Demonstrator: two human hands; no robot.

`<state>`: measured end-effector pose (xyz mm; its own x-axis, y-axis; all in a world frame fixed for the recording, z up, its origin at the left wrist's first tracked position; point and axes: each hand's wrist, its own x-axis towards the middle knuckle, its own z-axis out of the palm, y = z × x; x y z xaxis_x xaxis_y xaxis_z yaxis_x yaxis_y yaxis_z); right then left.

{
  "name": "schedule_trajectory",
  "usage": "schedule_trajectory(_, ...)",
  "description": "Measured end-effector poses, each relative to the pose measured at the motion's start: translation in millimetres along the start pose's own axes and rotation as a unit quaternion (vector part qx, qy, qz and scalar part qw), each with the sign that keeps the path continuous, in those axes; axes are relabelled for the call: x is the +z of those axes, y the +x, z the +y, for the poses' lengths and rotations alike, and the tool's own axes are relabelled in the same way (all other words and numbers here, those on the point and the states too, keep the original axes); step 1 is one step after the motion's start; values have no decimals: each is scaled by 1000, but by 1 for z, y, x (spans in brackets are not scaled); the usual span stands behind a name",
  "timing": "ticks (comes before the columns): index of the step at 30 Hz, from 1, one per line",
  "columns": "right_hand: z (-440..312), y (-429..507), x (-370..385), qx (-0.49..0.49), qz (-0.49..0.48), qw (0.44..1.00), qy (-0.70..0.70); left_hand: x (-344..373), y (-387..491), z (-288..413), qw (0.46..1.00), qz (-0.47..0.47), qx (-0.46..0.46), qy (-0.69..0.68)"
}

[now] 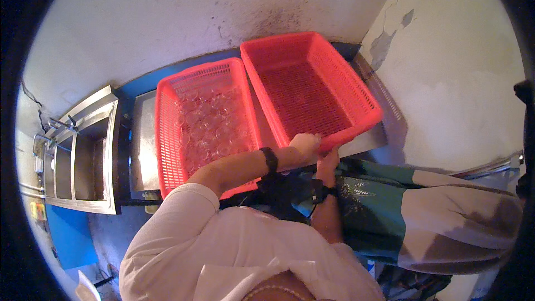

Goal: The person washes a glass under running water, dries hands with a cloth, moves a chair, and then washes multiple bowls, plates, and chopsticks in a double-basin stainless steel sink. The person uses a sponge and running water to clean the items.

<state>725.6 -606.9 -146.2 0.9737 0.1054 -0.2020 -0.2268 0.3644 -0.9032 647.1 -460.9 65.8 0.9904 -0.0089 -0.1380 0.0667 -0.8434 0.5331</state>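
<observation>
Two red plastic baskets lie side by side before me. My left hand [306,147], slightly blurred, is curled at the near rim of the right-hand basket [315,92], which has nothing in it. Just right of it, my right hand [329,160] grips the same rim near the bottom edge. The other red basket [246,113] holds many clear round vessels, apparently drinking glasses [207,121], set close together on its floor. My left forearm crosses over its near corner. Dark bands are on both my wrists.
A metal table [145,142] is under the baskets. Left stands a stainless steel sink [90,163] with taps [60,124]. A stained wall [167,21] rises behind; a peeling wall [451,71] closes the right. Green and beige cloth [443,217] extends at right, close to my right arm.
</observation>
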Motion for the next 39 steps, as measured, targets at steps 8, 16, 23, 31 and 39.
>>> schedule_trajectory(8, -44, -9, 33, 115, 172, 978, 40, -161, -11, 41, 928, 245, 62, 274)
schedule_trajectory(16, -62, 14, 38, 141, 244, 955, 91, -350, -76, -89, 879, 462, -47, 106)
schedule_trajectory(23, -69, 54, -24, 66, 149, 984, 71, -392, -324, -117, 614, 697, -243, 279)
schedule_trajectory(31, -84, -2, 18, -250, 345, 772, -472, -373, -518, -103, 488, 700, -242, 463)
schedule_trajectory(39, 27, -115, 139, -213, -162, 636, -724, -350, -557, -178, 601, 496, -136, 612)
